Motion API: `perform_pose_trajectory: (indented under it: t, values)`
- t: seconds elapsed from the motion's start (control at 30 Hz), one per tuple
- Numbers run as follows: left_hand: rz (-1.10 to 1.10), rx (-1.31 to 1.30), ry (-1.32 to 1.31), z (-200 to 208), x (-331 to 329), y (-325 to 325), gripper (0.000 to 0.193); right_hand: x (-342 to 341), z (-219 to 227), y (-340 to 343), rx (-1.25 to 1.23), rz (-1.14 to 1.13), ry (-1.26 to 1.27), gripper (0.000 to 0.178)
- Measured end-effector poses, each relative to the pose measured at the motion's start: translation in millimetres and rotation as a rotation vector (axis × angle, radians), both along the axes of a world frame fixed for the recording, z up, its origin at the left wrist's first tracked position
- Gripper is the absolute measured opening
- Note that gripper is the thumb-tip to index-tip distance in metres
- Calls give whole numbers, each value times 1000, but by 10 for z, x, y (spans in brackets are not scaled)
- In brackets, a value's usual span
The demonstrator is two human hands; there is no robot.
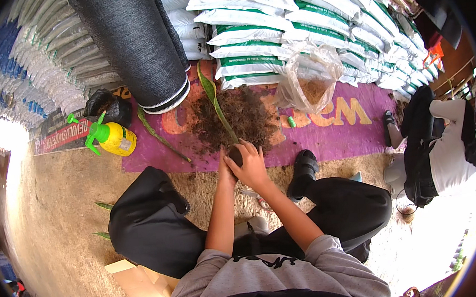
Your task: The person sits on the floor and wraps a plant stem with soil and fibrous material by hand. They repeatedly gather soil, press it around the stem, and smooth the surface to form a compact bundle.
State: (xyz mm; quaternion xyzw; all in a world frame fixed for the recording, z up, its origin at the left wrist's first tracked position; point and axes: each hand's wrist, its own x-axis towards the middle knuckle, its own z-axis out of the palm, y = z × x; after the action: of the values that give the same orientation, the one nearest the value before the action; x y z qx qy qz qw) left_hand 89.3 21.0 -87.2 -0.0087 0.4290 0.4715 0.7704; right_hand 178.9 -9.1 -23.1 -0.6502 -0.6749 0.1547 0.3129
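Observation:
A long, upright snake plant leaf (212, 98), green with yellow edges, rises from between my hands. At its base is a small, dark, rounded lump or pot (236, 157); which of the two, I cannot tell. My left hand (227, 168) is closed round its left side. My right hand (252, 167) curls round the right side, fingers at the leaf's foot. Just beyond them, a heap of dark, loose soil (252, 117) spreads over a purple printed banner (326, 142). Another leaf cutting (157, 135) lies left of the heap.
A yellow spray bottle (120, 139) and a black bag of soil (102, 105) stand left. A dark netting roll (137, 50) leans beside stacked white sacks (252, 42). A clear plastic bag (308, 80) holds brown material. Another person (442, 145) is at the right; cardboard (137, 285) lies lower left.

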Motion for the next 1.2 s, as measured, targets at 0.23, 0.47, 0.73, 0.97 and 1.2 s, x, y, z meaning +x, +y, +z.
perform_pose_trajectory:
  t: [0.23,0.47,0.73,0.97,1.2]
  values:
    - [-52,76,77,256,40,37,61,127,-128,61,4,-92,478,46]
    - [16,-5,-52,228,44,-11,55,50,-78,7,19,0,164,53]
    - [52,101,-157,138,-21,-3,40,144,-187,44,31,-59,667,52]
    - [75,151,-208,158,-5,-6,40,-55,-284,-112,122,7,705,54]
    - [25,301,-272,190,80,-76,40,-88,-127,28,237,-62,585,52]
